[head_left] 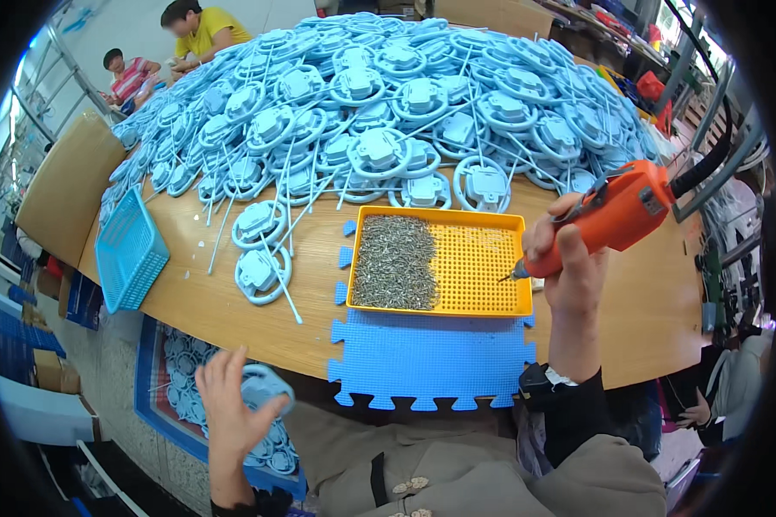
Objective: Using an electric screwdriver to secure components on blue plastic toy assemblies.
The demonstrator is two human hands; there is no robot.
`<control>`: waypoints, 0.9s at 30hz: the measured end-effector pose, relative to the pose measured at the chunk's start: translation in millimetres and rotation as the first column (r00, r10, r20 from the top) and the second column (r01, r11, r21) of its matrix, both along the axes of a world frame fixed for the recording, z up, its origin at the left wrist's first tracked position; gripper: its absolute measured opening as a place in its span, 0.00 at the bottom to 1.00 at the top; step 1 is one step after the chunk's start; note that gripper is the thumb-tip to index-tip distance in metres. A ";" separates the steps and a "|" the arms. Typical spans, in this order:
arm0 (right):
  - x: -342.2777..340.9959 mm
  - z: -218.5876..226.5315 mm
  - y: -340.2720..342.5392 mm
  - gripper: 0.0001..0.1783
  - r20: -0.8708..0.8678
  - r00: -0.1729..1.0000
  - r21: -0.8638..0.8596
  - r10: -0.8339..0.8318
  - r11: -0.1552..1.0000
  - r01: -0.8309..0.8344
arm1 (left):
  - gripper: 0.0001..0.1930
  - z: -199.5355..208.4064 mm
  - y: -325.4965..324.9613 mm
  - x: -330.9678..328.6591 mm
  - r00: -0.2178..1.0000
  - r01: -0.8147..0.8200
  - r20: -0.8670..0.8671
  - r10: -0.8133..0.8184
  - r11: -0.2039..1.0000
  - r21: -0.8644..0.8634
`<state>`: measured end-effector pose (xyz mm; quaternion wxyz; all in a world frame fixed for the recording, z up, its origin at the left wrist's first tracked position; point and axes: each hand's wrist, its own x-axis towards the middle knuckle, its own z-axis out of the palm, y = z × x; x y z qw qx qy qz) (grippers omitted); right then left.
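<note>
My right hand (575, 267) is wrapped around an orange electric screwdriver (622, 207), its bit pointing left over the right end of a yellow perforated tray (483, 303). A heap of small metal screws (395, 263) fills the tray's left half. Low on the left, my left hand (233, 409) has its fingers and thumb spread. A light-blue plastic wheel-shaped part (265, 387) is just beyond its thumb, above a blue-rimmed bin (151, 379) of similar parts; whether hand and part touch is hard to see.
A big pile of light-blue wheel-shaped parts with thin rods (379, 151) covers the table's far side. Two lie nearer, left of the tray. A blue foam mat (431, 358) is under the tray, and a blue basket (132, 250) stands at the left edge. Two people sit far left.
</note>
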<state>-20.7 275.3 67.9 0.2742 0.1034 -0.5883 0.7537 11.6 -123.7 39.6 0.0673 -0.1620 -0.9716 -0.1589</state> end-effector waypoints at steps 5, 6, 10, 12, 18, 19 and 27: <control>-31.8 -24.2 -3.6 0.17 -0.013 0.993 -0.119 -0.113 0.987 0.111 | 0.38 -17.4 -3.3 -79.7 0.992 0.032 -0.121 -0.035 0.999 -0.028; -39.0 -29.9 -3.8 0.17 -0.006 0.992 -0.107 -0.127 0.986 0.126 | 0.37 -22.2 -3.2 -96.4 0.990 0.033 -0.138 -0.037 0.999 -0.029; -44.6 -33.6 1.2 0.18 -0.009 0.984 -0.078 -0.176 0.982 0.175 | 0.33 -50.2 -2.6 -144.3 0.989 0.078 -0.130 -0.071 0.996 0.047; -46.0 -38.5 3.9 0.20 0.011 0.985 -0.079 -0.173 0.982 0.173 | 0.32 -50.9 1.6 -144.2 0.993 0.067 -0.106 -0.058 0.994 0.085; -50.1 -45.2 14.2 0.20 -0.002 0.987 -0.092 -0.158 0.983 0.157 | 0.29 -14.9 41.8 -84.2 0.999 0.005 -0.045 0.001 0.992 0.128; -51.4 -45.3 13.9 0.20 0.001 0.987 -0.092 -0.161 0.983 0.160 | 0.28 -13.2 43.7 -71.0 0.997 0.005 -0.072 0.002 0.996 0.094; -54.2 -46.0 12.2 0.18 0.006 0.985 -0.099 -0.170 0.981 0.170 | 0.27 -11.1 94.7 -5.7 0.982 0.105 -0.156 -0.106 0.994 -0.012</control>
